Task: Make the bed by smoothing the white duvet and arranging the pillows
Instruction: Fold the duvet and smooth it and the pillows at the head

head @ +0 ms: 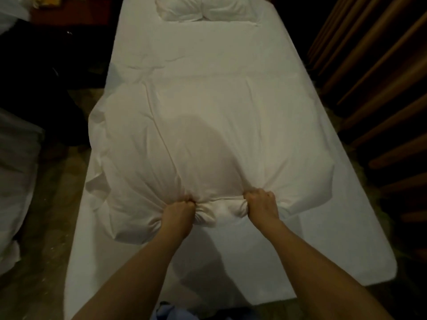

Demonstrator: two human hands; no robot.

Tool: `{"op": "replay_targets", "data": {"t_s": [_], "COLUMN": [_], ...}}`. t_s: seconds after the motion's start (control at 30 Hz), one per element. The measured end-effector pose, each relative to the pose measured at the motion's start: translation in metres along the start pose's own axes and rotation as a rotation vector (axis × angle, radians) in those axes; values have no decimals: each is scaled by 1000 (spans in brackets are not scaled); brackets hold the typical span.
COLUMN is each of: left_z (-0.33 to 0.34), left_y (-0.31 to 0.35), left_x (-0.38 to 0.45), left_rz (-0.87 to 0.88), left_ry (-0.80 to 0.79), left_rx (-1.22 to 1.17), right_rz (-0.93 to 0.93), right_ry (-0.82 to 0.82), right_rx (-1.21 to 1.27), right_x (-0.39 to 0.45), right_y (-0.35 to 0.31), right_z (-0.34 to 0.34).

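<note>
The head camera looks down the length of a single bed (360, 227) covered in a smooth white sheet. A white duvet (219, 125) lies bunched across the middle of the bed, puffy and creased, with long folds running toward the near edge. Its left side spills over the mattress edge, while the right side stops short and leaves bare sheet showing.

The left hand (178, 211) and the right hand (261, 202) are both closed tight in fists, each gripping a gathered wad of the duvet's near edge. The cloth between the two fists is rolled into a thick, soft lump.

Two plump white pillows (208, 8) sit side by side, touching, at the far head of the bed, well apart from the duvet.

The likely risk is a crooked result: the duvet already hangs off to the left, so a straight pull toward the foot may drag it further off that side. With the grips so close together near the middle, the outer corners may lag and stay folded under. The filling also looks clumped, so it could remain lumpy.

Dark wooden slats (369, 88) line the right side. The floor (46, 227) on the left is dim and mottled.
</note>
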State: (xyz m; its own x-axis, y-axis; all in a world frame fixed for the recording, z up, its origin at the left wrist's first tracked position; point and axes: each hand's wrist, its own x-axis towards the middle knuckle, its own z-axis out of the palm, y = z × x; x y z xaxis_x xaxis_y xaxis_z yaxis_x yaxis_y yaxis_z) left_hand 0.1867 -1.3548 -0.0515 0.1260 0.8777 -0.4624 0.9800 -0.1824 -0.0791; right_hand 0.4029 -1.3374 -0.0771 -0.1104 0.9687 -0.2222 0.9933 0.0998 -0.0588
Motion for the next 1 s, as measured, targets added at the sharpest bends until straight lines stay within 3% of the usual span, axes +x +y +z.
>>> {"op": "replay_targets", "data": {"t_s": [0.1, 0.23, 0.33, 0.4, 0.47, 0.53, 0.6, 0.63, 0.7, 0.8, 0.9, 1.0], "left_z": [21, 26, -2, -31, -65, -95, -121, -135, -161, -142, -53, -13], "left_y": [7, 17, 16, 7, -7, -20, -28, -26, -14, -13, -61, -91], "left_x": [6, 4, 6, 9, 18, 32, 53, 66, 92, 116, 106, 93], "left_rz": [4, 49, 130, 164, 121, 37, -31, -74, -178, -276, -486, -617], "left_ry": [-115, -272, -316, -177, 13, 235, 578, 666, 568, 345, 229, 77], "left_rx": [5, -28, -77, -111, -122, -161, -246, -261, -254, -294, -360, -462], "right_rz": [-34, -135, -163, -211, -274, -197, -87, -68, -92, -115, 96, 352], "right_ry": [-82, -354, -377, -277, 48, 303, 402, 431, 352, 63, -78, -267], "right_rx": [40, -140, -138, -54, 4, 96, 259, 294, 221, 55, -96, -30], "right_x": [1, -6, -9, -1, 23, 58, 93, 108, 133, 149, 138, 120], "right_y": [5, 12, 13, 10, 5, -2, -19, -31, -50, -19, 88, 156], "right_z": [18, 28, 9, -18, -47, -80, -118, -136, -153, -114, -45, -19]}}
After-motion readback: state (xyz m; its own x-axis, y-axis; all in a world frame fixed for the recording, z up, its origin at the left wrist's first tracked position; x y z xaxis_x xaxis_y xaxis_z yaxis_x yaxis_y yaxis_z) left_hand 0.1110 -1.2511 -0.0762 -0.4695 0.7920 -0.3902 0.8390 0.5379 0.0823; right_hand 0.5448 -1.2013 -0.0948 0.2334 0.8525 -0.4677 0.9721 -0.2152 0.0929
